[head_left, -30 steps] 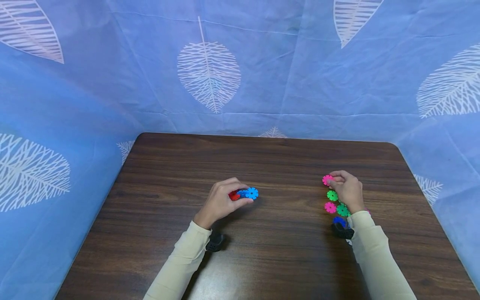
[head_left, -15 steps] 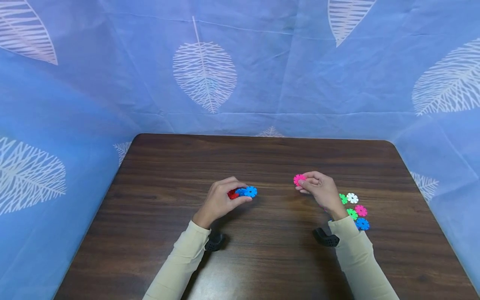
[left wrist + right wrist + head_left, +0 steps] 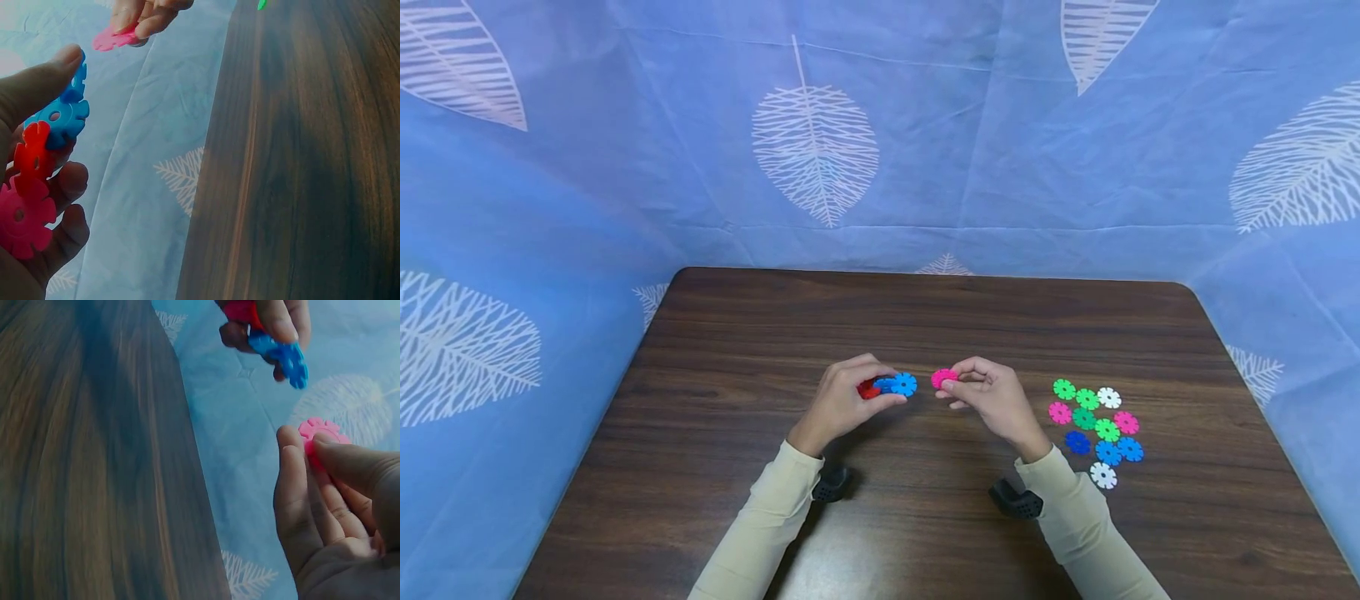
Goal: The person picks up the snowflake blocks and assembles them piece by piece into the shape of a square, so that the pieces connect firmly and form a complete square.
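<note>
My left hand [image 3: 848, 398] grips a chain of joined snowflake discs. In the left wrist view the chain runs from a pink disc [image 3: 24, 215] through a red disc [image 3: 35, 156] to a blue disc [image 3: 59, 119], with another blue disc at its far end. My right hand [image 3: 992, 398] pinches a single pink snowflake disc [image 3: 944, 379] between thumb and fingers. That loose disc is held a short way to the right of the chain's blue end [image 3: 904, 384], with a gap between them. Fingers hide part of the chain in the head view.
On the right of the brown table [image 3: 925, 317] lies a group of loose snowflake discs, among them a green disc [image 3: 1064, 389], a white disc [image 3: 1103, 476] and a dark blue disc [image 3: 1077, 442]. A blue leaf-print cloth [image 3: 925, 150] hangs behind the table.
My right hand has carried the pink disc leftward from the loose group towards the chain, uncovering the discs on the table. My left hand has stayed almost still with the chain.
</note>
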Action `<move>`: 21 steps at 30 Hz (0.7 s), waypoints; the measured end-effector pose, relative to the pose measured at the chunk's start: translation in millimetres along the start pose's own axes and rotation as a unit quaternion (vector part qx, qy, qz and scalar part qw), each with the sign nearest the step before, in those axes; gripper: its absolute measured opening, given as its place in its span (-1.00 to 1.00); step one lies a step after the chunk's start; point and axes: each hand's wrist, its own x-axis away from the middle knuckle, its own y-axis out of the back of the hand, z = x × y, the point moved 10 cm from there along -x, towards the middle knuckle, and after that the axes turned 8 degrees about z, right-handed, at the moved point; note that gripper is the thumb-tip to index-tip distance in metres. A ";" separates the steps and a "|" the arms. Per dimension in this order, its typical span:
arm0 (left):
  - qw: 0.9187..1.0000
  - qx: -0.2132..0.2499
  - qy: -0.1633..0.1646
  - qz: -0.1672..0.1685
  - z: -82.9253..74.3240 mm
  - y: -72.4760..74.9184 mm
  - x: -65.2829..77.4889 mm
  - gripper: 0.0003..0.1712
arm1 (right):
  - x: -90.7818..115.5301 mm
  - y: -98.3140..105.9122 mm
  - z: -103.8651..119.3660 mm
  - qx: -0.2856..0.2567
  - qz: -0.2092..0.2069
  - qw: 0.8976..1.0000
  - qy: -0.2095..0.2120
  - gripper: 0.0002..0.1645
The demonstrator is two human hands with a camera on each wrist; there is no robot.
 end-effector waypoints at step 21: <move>1.000 0.000 0.004 0.013 -1.0 -5.7 0.2 -0.62 | -2.7 -22.8 6.8 -0.032 0.020 0.998 0.042 -0.74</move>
